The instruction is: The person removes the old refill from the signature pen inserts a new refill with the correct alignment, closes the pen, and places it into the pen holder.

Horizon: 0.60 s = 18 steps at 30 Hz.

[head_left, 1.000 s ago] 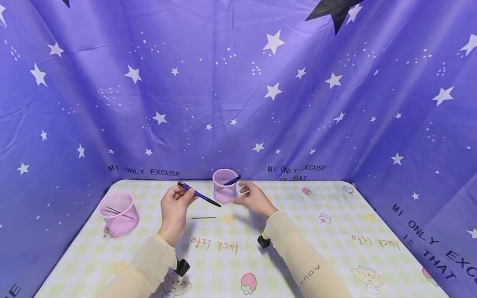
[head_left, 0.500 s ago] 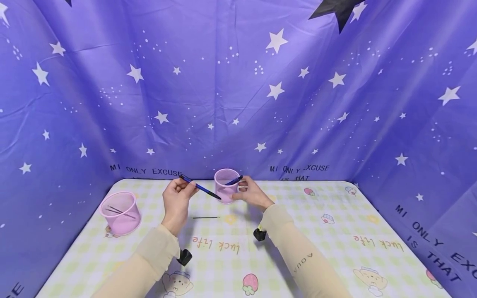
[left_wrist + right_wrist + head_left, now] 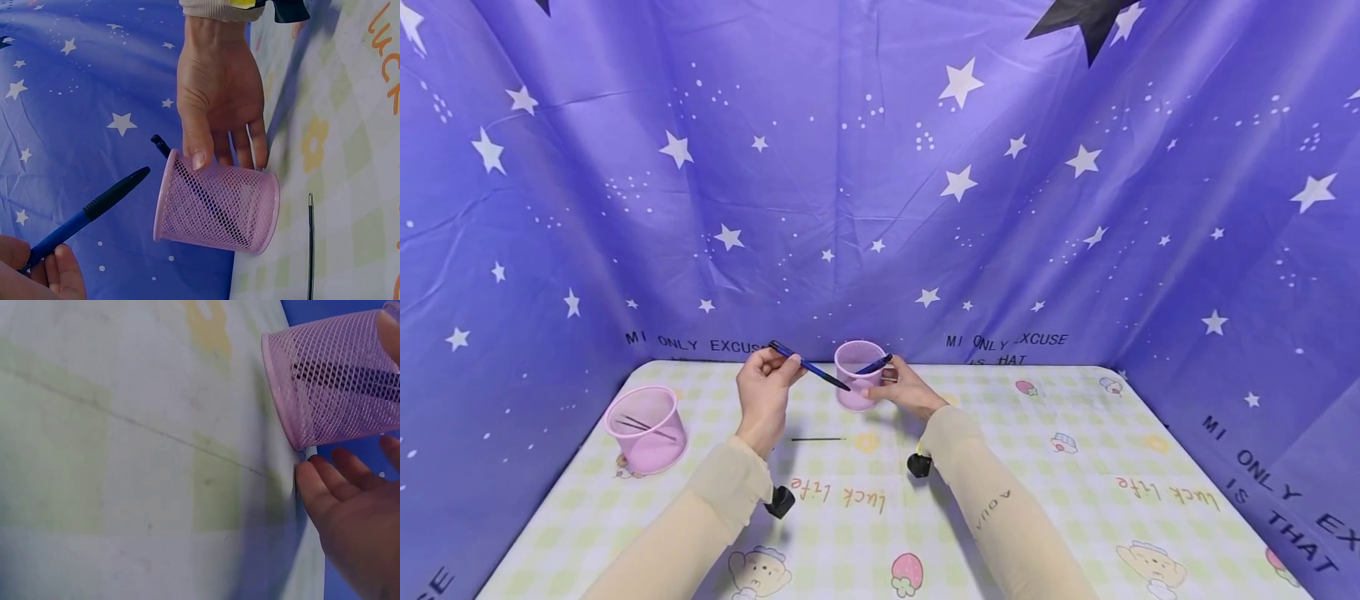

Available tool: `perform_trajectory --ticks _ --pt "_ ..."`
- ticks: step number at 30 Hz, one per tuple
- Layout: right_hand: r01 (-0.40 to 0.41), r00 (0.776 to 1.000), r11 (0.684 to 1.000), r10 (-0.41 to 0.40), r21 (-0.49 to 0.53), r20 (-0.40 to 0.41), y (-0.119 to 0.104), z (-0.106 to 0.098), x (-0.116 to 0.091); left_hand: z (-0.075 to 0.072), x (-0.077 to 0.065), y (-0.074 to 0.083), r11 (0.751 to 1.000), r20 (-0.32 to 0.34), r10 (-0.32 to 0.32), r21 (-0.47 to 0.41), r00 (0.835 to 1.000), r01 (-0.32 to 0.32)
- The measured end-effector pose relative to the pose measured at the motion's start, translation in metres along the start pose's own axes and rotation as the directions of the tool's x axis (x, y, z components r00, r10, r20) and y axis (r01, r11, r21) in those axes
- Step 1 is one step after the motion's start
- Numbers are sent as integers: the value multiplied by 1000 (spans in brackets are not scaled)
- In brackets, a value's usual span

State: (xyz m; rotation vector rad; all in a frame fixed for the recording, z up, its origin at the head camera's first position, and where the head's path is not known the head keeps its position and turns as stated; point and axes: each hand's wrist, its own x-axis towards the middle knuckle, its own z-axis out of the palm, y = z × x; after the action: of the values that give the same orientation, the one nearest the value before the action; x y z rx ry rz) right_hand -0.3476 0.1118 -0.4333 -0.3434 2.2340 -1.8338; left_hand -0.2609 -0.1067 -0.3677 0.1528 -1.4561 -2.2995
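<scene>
My left hand [image 3: 763,396] pinches a blue pen with a black grip [image 3: 808,365] between thumb and fingers. The pen slants down to the right, its black tip near the front of a pink mesh pen holder [image 3: 853,393]. In the left wrist view the pen's tip is apart from the holder's rim. Inside the upright holder leans another dark blue pen [image 3: 874,365]. My right hand [image 3: 912,390] holds the holder from the right, thumb on its near wall and fingers around the side. A thin black pen refill [image 3: 818,439] lies on the table before the holder.
A second pink mesh holder [image 3: 651,450] stands at the left of the table, with several thin dark refills [image 3: 642,427] in it. A checked cloth [image 3: 1015,517] covers the table. A blue starry curtain [image 3: 820,167] rises behind and at the sides.
My left hand has moved the pen slightly up and to the right, toward the holder. My right hand has closed in from beside the holder to hold it.
</scene>
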Motion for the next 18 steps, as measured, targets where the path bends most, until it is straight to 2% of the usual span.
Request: perform_trajectory --ticks 5,11,18 --pt "-4 1000 1000 3 26 15 -4 2 0 2 3 -3 1000 -9 -1 -3 1000 1" --pt "-7 1000 1000 7 -16 13 -2 4 5 3 7 -1 998 -6 -21 51 1000 21" --pt "53 999 998 -53 21 -4 3 8 10 10 11 5 998 -3 1 60 1000 -1"
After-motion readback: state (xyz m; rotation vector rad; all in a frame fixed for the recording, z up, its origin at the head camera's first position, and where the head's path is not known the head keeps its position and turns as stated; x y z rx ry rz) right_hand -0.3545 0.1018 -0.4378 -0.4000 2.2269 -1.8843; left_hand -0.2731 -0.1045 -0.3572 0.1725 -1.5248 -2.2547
